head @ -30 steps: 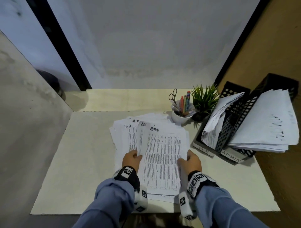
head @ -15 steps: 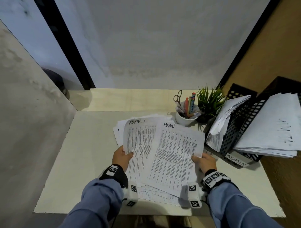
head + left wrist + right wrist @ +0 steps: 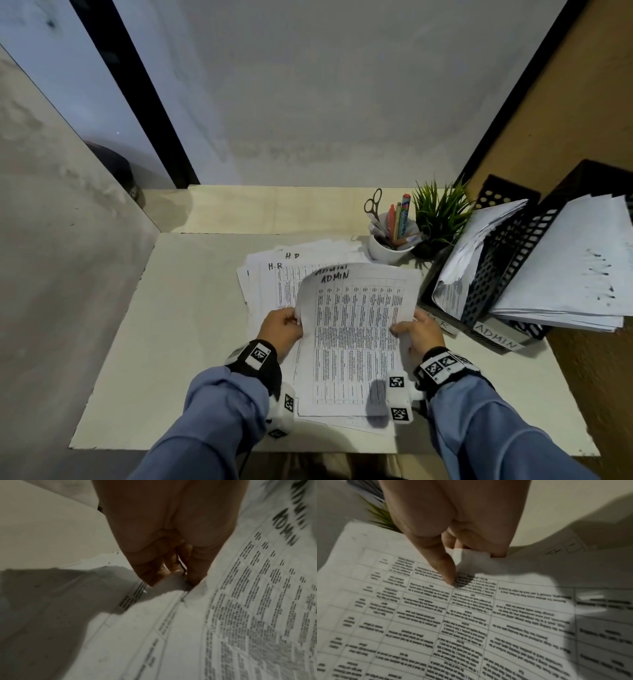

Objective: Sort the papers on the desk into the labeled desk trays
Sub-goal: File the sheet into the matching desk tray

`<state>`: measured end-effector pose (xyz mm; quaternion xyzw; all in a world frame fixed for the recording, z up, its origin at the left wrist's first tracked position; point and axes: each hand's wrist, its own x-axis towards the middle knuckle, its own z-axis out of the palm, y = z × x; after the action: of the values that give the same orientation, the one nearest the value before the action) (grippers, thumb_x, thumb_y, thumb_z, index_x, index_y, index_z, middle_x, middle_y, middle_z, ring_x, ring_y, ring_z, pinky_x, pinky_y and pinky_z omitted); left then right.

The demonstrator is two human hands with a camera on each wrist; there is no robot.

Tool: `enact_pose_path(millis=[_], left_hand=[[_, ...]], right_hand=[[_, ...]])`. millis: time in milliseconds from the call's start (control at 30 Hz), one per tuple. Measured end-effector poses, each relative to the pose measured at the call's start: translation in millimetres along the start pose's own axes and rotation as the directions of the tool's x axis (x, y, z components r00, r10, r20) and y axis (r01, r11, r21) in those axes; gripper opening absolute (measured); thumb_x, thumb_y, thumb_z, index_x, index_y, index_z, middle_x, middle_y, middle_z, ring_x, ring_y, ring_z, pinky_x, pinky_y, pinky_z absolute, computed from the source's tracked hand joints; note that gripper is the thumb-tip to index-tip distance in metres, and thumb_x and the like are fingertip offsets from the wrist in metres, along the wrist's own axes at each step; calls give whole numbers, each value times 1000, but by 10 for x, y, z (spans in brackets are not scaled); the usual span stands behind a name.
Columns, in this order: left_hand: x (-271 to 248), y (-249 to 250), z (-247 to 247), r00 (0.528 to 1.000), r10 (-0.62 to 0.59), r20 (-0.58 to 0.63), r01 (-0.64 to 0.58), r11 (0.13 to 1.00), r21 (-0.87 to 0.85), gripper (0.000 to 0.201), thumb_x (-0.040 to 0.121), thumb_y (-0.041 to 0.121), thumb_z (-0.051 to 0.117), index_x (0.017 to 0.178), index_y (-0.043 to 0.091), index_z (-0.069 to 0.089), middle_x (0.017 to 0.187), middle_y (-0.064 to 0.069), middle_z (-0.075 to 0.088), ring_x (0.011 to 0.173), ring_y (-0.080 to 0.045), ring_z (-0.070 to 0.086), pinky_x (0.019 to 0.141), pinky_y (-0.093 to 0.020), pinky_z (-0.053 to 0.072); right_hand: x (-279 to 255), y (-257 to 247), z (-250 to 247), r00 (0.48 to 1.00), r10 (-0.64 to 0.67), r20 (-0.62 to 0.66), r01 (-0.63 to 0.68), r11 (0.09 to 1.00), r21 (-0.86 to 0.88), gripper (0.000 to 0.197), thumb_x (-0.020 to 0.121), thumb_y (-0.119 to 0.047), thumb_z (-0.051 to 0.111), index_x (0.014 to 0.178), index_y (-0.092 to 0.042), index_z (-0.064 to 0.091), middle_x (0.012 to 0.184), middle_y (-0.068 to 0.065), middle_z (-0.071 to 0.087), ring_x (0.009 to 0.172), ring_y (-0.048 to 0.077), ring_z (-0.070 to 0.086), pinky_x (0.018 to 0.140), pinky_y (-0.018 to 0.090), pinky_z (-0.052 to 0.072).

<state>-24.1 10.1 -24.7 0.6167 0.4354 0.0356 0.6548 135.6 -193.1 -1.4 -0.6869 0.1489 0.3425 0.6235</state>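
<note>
Two printed sheets marked ADMIN (image 3: pixel 356 329) are lifted over the desk's paper pile (image 3: pixel 270 284), whose top sheets read H.R. My left hand (image 3: pixel 295 322) pinches their curled left edge; in the left wrist view the left hand (image 3: pixel 171 577) grips that edge of the ADMIN sheets (image 3: pixel 240 615). My right hand (image 3: pixel 400 327) pinches the right edge; in the right wrist view the right hand (image 3: pixel 458 566) has its thumb on top of the ADMIN sheets (image 3: pixel 436 622) and its fingers underneath. At the right stand the black mesh H.R tray (image 3: pixel 479 301) and ADMIN tray (image 3: pixel 496 339), both holding papers.
A white cup (image 3: pixel 387 246) with scissors and pens and a small green plant (image 3: pixel 438 216) stand behind the pile, next to the trays. A wall runs along the desk's left side. The desk's (image 3: pixel 178 342) left part is bare.
Half a second ago each hand held its own ADMIN sheet, fanned apart. The hands have brought the two sheets together, one over the other, with the left edge curling up.
</note>
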Motion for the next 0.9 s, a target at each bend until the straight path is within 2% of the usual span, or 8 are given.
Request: enact_pose_path(millis=[167,233,300,367,467,600,767,900], left_hand=[[-61,117,-62,996,-84,38,89,982,-167,6,73,23,70,69,25,66,78,-4,60,77,-21,53,75,-32,43],[-128,221,-36,992,-98,83,114,970,-216,59,74,56,67,121,21,58,118,5,56,113,-18,53,107,-41,37],[-208,373,33,994,22,111,12,956,-292,97,61,63,75,137,12,43,133,4,51,125,-17,49,114,-47,28],[-293,543,91,988,143,55,-119,942,-314,69,60,42,84,120,16,60,121,-5,65,114,-25,61,106,-51,40],[-343,773,117,969,230,-88,-245,933,-264,23,76,14,74,97,21,68,101,-7,72,96,-26,68,86,-42,55],[-448,929,118,930,333,-153,-350,931,-100,16,82,11,70,97,12,64,89,1,69,80,-12,67,58,-15,52],[-416,647,138,982,176,73,-178,984,24,24,79,19,75,99,20,62,100,-9,70,94,-26,68,68,-25,55],[-498,909,174,950,285,125,-300,945,130,13,85,31,65,88,21,59,91,-7,67,88,-28,66,73,-34,55]], right_hand=[[-80,-8,8,999,25,35,-27,999,45,28,75,18,57,95,2,68,92,17,72,89,33,66,92,45,50],[-115,-56,46,998,19,66,-23,998,66,28,78,16,56,101,4,66,93,19,70,86,32,65,83,43,52],[-191,-167,104,993,-45,111,39,998,53,24,82,14,53,97,-1,66,100,20,68,85,29,63,77,38,52],[-294,-337,166,977,-168,132,168,986,9,23,82,11,55,91,-8,65,107,16,66,97,28,61,87,41,51],[-451,-597,215,925,-361,118,359,932,38,30,78,11,60,92,-15,63,107,10,66,106,23,59,94,40,49],[-626,-739,258,883,-457,108,451,889,75,27,78,7,64,91,-16,62,101,8,68,96,20,64,81,33,52],[-605,-439,313,938,-304,166,324,939,-116,23,84,3,59,96,-17,59,89,-3,63,94,21,59,77,25,47],[-645,-611,190,914,-369,167,394,906,-153,17,86,-1,60,90,-17,63,92,5,68,89,18,63,90,37,52]])
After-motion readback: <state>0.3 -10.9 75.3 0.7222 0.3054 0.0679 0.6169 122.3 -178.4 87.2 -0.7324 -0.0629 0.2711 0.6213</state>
